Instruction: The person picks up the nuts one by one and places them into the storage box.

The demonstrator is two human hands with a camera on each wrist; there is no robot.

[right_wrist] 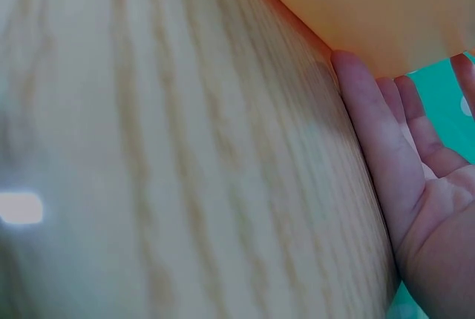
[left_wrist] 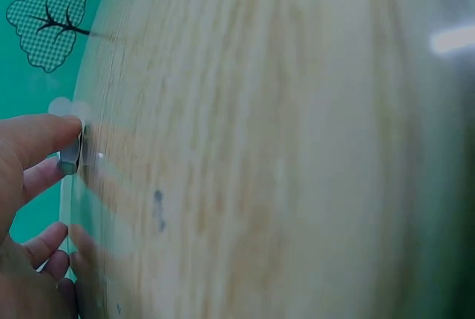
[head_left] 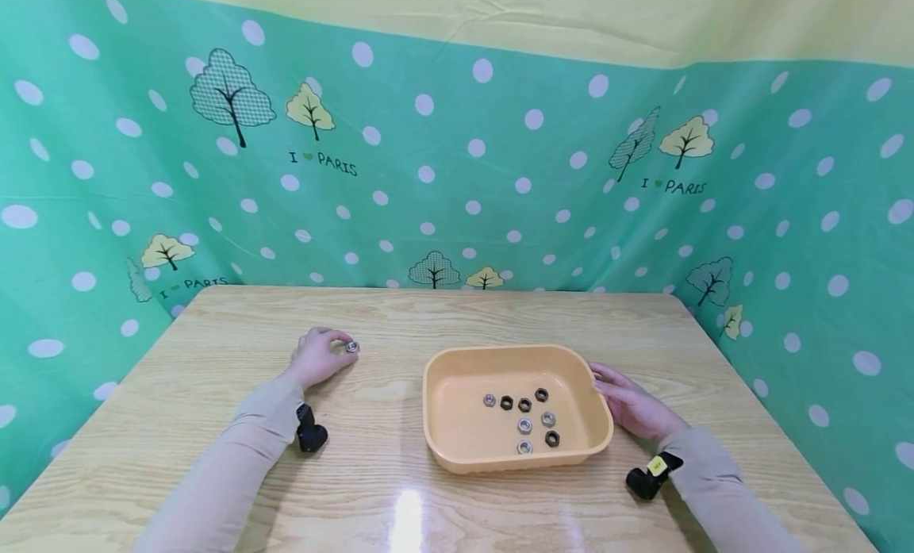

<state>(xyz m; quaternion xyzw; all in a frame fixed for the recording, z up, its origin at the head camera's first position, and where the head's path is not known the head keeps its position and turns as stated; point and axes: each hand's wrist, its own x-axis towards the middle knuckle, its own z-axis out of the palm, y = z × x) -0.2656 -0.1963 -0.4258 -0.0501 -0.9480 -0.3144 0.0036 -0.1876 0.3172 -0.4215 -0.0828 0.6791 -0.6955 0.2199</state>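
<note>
On the left of the table, my left hand (head_left: pixel 319 358) pinches a silver hex nut (head_left: pixel 352 347) between thumb and fingertips. In the left wrist view the nut (left_wrist: pixel 70 157) stands on edge, close over the wood. My right hand (head_left: pixel 635 402) rests against the right side of a light orange plastic tray (head_left: pixel 457 464), its fingers fairly straight along the outer wall. The right wrist view shows the fingertips right at the tray wall (right_wrist: pixel 371 15). Inside the tray, toward its right half, lie several hex nuts, some silver (head_left: pixel 524 426) and some dark (head_left: pixel 553 439).
The wood-grain table (head_left: pixel 371 489) reaches back to a green dotted curtain (head_left: pixel 443 156), which also hangs along both sides. Black wrist cameras sit on the left wrist (head_left: pixel 310 431) and right wrist (head_left: pixel 651 478).
</note>
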